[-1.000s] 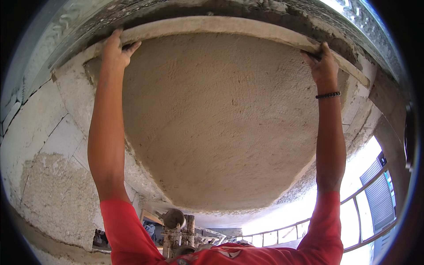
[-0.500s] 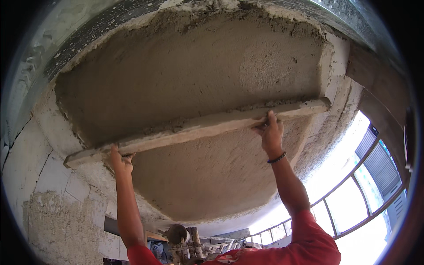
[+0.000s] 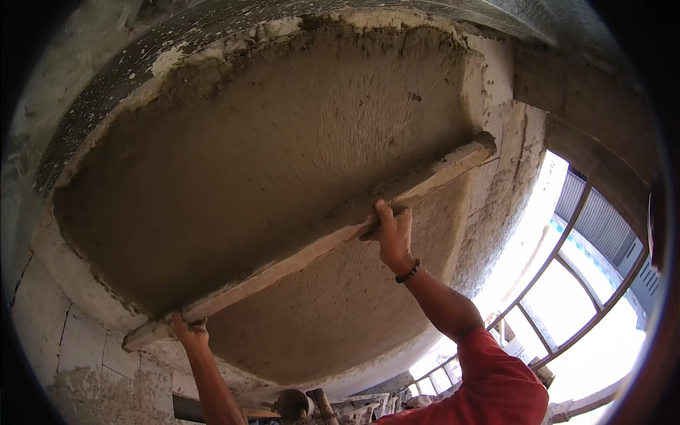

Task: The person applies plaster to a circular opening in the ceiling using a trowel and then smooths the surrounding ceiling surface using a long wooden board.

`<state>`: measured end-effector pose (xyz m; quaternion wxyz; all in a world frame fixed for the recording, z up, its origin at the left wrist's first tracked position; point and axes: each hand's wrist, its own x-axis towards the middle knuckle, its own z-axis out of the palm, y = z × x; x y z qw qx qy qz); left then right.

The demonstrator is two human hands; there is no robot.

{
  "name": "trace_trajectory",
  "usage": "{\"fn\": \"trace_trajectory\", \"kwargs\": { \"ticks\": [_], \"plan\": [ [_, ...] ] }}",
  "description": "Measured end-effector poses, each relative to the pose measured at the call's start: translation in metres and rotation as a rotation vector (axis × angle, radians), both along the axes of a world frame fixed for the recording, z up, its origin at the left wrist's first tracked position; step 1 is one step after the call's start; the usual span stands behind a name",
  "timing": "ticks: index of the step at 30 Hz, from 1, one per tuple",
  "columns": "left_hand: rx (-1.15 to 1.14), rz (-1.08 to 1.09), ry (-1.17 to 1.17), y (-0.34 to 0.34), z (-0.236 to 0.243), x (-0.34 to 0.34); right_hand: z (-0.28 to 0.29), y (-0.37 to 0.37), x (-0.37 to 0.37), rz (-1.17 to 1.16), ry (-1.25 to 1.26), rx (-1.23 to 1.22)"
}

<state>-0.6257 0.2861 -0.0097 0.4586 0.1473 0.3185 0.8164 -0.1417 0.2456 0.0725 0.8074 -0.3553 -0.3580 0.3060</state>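
A long mortar-smeared screed board [image 3: 304, 253] lies slantwise across a panel of wet grey-brown mortar [image 3: 283, 134], its right end higher than its left. Near the board's left end, my left hand [image 3: 191, 331] is closed on its lower edge, thumb up over the face. My right hand [image 3: 391, 234], with a dark beaded bracelet at the wrist, grips the board right of its middle. Loose mortar is gathered along the board's upper edge. Above the board the mortar shows streaky drag marks; below it the surface is finely pitted.
Pale block wall [image 3: 78, 340] borders the mortar at the left. A dark speckled beam [image 3: 106, 99] curves along the top left. Metal window bars [image 3: 577, 269] stand in bright light at the right. A round bucket-like container [image 3: 294, 405] sits at the bottom.
The screed board has tilted more steeply, its left end dropping in the picture. Both hands keep their grip and appear lower. The whole view has also turned and shifted somewhat.
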Motion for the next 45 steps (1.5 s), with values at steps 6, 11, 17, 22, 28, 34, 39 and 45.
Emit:
{"fn": "trace_trajectory", "kwargs": {
  "ticks": [6, 11, 17, 22, 28, 34, 39, 45],
  "plan": [
    [0.064, 0.022, -0.058, -0.012, 0.065, 0.052, 0.073, 0.005, 0.038, -0.005, -0.044, 0.143],
    [0.221, -0.109, 0.004, -0.006, 0.135, 0.094, 0.147, 0.02, 0.088, -0.081, -0.099, 0.159],
    [0.274, -0.109, 0.006, -0.02, 0.192, 0.125, 0.183, 0.013, 0.107, -0.03, -0.073, 0.191],
    [0.219, -0.088, 0.047, -0.008, 0.14, 0.078, 0.131, 0.012, 0.071, -0.028, 0.014, 0.074],
    [-0.004, 0.044, -0.102, -0.002, 0.061, 0.017, 0.056, -0.004, 0.016, 0.041, 0.026, 0.048],
    [0.099, -0.009, -0.055, -0.01, 0.139, 0.069, 0.13, 0.023, 0.07, -0.109, -0.041, 0.131],
    [0.246, -0.068, -0.02, -0.012, 0.223, 0.126, 0.215, 0.019, 0.116, -0.032, -0.119, 0.162],
    [0.28, -0.152, 0.03, -0.001, 0.215, 0.107, 0.202, 0.013, 0.114, 0.019, -0.062, 0.164]
  ]
}}
